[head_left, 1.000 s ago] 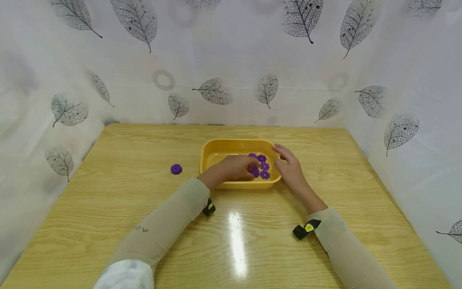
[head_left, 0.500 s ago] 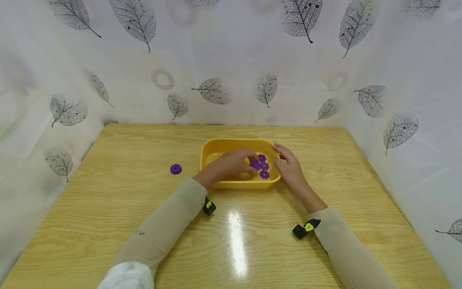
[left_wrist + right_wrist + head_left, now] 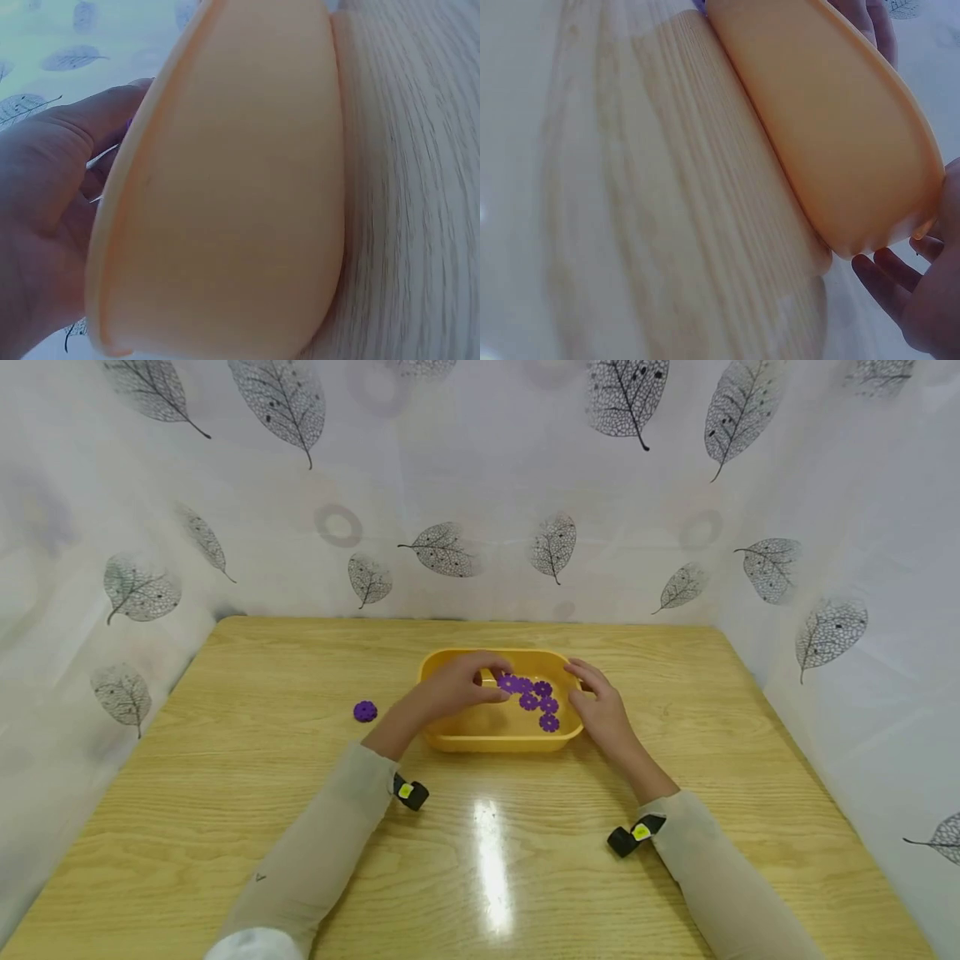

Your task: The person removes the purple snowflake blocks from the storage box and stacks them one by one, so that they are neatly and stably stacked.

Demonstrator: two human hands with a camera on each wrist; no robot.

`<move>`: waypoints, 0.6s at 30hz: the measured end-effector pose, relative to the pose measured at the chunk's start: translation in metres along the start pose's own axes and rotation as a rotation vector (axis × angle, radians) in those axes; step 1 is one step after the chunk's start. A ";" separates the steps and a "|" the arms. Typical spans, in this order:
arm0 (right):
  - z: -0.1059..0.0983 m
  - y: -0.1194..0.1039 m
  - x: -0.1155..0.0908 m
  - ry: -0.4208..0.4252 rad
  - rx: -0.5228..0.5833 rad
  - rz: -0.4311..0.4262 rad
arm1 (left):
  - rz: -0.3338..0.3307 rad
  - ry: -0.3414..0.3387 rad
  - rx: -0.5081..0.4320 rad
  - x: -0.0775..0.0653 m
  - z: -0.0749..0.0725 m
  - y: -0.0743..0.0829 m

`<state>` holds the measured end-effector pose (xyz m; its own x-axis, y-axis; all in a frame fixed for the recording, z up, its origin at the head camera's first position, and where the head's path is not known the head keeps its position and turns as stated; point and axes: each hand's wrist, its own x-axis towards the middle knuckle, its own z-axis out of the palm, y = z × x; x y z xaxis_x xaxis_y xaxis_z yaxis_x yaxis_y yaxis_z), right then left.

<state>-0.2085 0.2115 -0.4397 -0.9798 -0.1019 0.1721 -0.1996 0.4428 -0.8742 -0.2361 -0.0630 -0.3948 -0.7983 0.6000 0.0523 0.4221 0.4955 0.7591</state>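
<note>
In the head view a yellow plastic basin (image 3: 487,743) stands on the wooden table, with several purple flower-shaped discs (image 3: 549,723) in its right half. My left hand (image 3: 453,685) reaches over the basin's left side. Thumb and fingers pinch a purple disc (image 3: 508,683) above the basin floor. In the left wrist view the basin wall (image 3: 225,187) mostly hides those fingertips; only a speck of purple shows. My right hand (image 3: 606,714) grips the basin's right end at the rim. The right wrist view shows its fingers (image 3: 889,289) against the outside of the wall.
A purple rounded piece (image 3: 365,711) lies on the wooden table (image 3: 300,660), left of the basin. Behind the table and at its sides hangs a white curtain (image 3: 480,477) with a leaf print. Each wrist wears a black strap camera (image 3: 624,841).
My left hand has moved from the discs at the right toward the basin's left and back, carrying a purple disc. More discs show now. The right hand has stayed at the rim.
</note>
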 end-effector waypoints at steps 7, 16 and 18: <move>0.000 0.001 0.000 0.005 -0.008 -0.003 | 0.029 0.064 0.031 -0.018 -0.007 -0.005; 0.000 0.003 0.001 0.000 0.010 -0.003 | -0.003 0.118 -0.014 -0.040 -0.021 -0.005; 0.000 0.004 0.001 -0.006 0.012 -0.003 | -0.016 0.136 -0.012 -0.047 -0.024 -0.010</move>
<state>-0.2105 0.2129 -0.4427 -0.9791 -0.1085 0.1721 -0.2023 0.4317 -0.8790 -0.2132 -0.1112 -0.3891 -0.8559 0.5012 0.1272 0.4045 0.4959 0.7684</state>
